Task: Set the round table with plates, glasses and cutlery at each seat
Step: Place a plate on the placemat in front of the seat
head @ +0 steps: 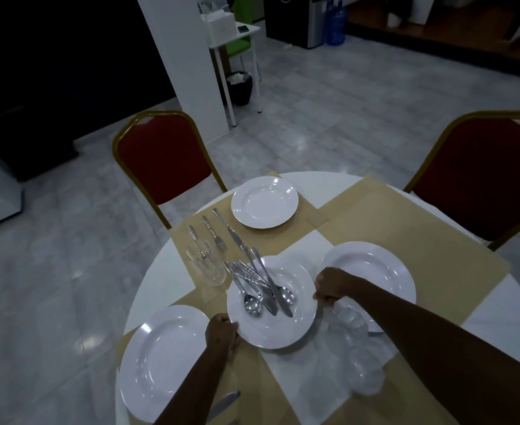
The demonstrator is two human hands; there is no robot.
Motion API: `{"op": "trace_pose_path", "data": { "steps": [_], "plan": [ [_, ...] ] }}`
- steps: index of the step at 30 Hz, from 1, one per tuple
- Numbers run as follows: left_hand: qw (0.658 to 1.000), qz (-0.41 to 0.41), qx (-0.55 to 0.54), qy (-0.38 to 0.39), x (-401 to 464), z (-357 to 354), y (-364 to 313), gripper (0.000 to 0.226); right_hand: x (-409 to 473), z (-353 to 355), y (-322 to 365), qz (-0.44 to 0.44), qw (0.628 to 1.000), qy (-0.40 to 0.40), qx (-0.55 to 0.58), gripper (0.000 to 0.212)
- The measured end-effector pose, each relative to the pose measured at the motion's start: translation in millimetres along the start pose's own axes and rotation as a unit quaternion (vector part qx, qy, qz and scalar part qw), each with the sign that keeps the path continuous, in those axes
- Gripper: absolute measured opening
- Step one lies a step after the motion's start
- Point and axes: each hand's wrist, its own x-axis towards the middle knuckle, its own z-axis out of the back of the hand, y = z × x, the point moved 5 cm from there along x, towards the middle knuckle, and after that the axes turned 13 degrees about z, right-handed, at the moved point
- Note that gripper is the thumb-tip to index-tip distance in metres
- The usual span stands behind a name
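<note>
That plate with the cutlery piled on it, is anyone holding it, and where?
Yes. Both hands grip the plate with the cutlery by its rim: the left hand at the near-left edge, the right hand at the right edge.

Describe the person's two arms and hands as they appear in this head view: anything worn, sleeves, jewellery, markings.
Both forearms are bare as far as the frame shows: no sleeves or cuffs in view. The left hand and right hand wear no gloves, and neither wrist shows a watch, bracelet or band. No rings or markings can be made out, though the dim light and curled fingers hide fine detail.
</note>
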Motion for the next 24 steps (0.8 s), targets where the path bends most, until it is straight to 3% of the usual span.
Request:
{"op": "trace_pose_path", "data": {
  "steps": [3,7,13,15,18,20,24],
  "plan": [
    [0.998,-0.021,0.055,-0.024,12.7,-1.5,4.6,0.013,-7.7,3.5,-6.8,-0.01,0.993,-0.061,0.104,0.016],
    [0.979,-0.109,0.148,-0.09,-11.5,-1.0,-4.2,0.017,-23.1,7.1,-22.8,0.011,0.96,-0.124,0.252,0.014],
    [0.882,-0.368,0.256,-0.149,-48.2,-24.8,-26.0,0.036,-54.4,25.6,-66.3,0.0,0.927,-0.235,0.294,0.009],
    [0.881,-0.394,0.248,-0.083,-54.3,-45.7,-43.3,0.026,-64.9,33.2,-80.0,-0.01,0.915,-0.271,0.3,0.008],
    [0.891,-0.356,0.278,0.052,-59.5,-91.3,-77.2,0.019,-83.1,41.6,-103.2,-0.04,0.885,-0.343,0.313,0.008],
    [0.864,-0.376,0.328,0.069,-60.9,-123.4,-98.9,0.027,-94.8,43.2,-120.2,-0.071,0.873,-0.396,0.278,0.011],
    [0.853,-0.351,0.375,0.096,-59.9,-173.4,-120.2,0.04,-116.2,30.3,-153.0,-0.168,0.862,-0.455,0.148,0.036]
  ]
}}
